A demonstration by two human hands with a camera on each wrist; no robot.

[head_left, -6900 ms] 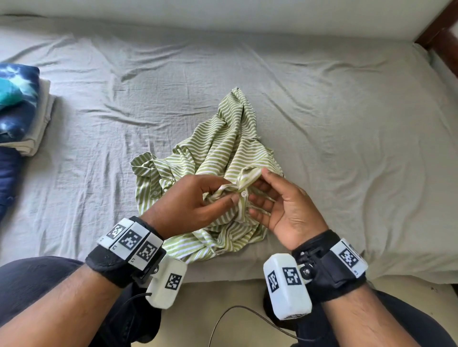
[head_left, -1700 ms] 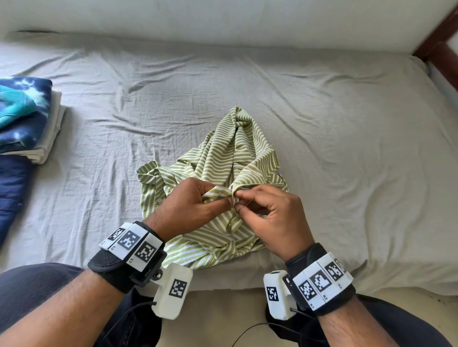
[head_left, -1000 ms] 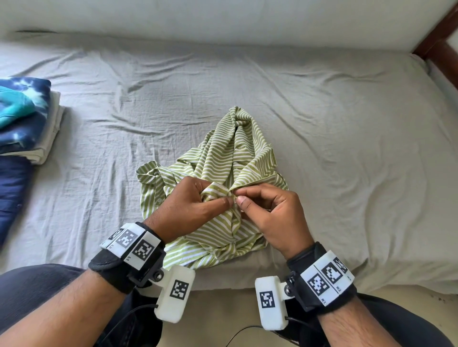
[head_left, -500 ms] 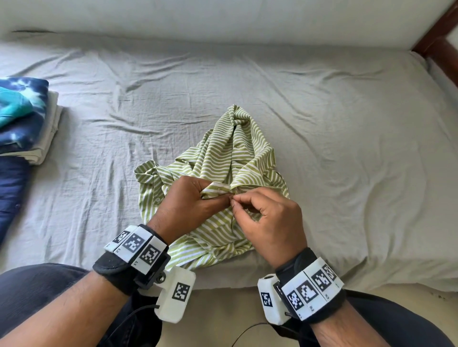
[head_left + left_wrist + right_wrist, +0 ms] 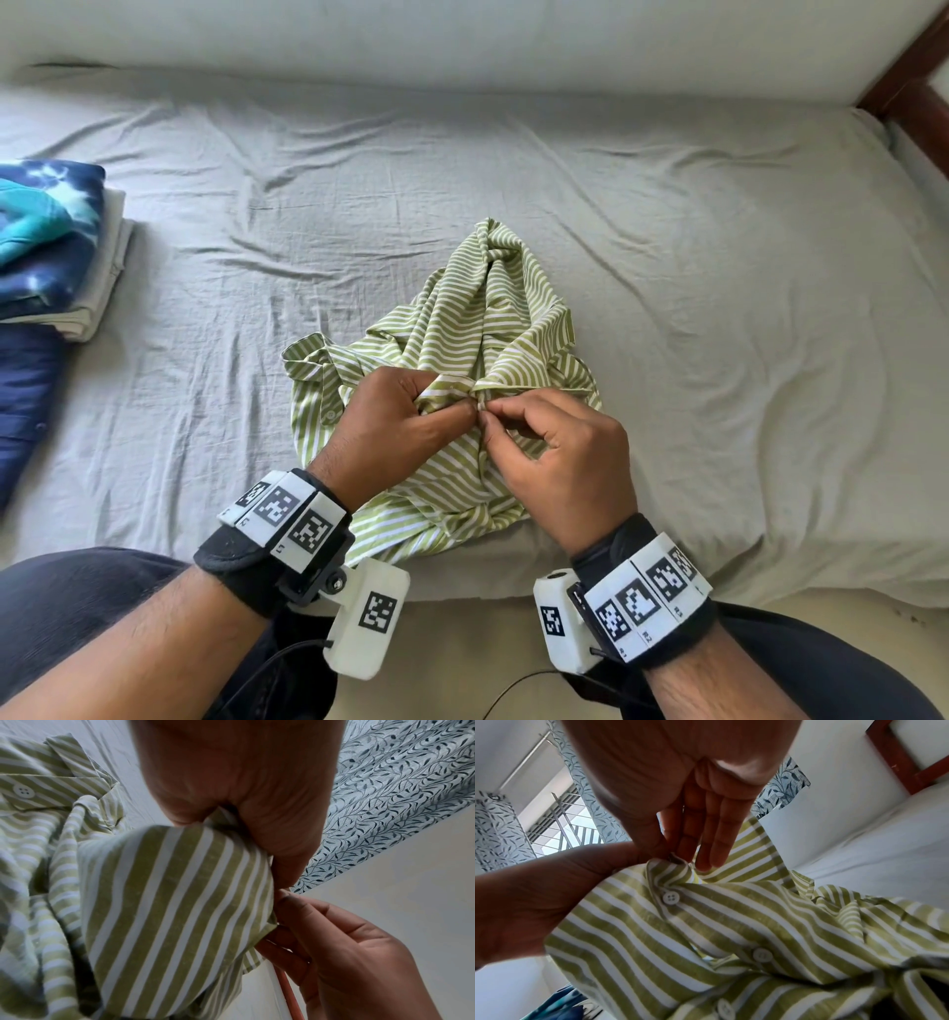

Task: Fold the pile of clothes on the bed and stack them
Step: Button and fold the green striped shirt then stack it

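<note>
Fingertips of left hand and right hand buried in bunched green striped shirt, meeting point hidden. Folded stack and dark blue garment cut by left edge. Wooden bed frame clipped far right.

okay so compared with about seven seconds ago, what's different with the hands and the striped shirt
The right hand, open palm-up then, has turned over and now pinches the striped shirt at the placket, meeting the left hand grip. The shirt stays crumpled in place; the folded stack is unchanged.
</note>
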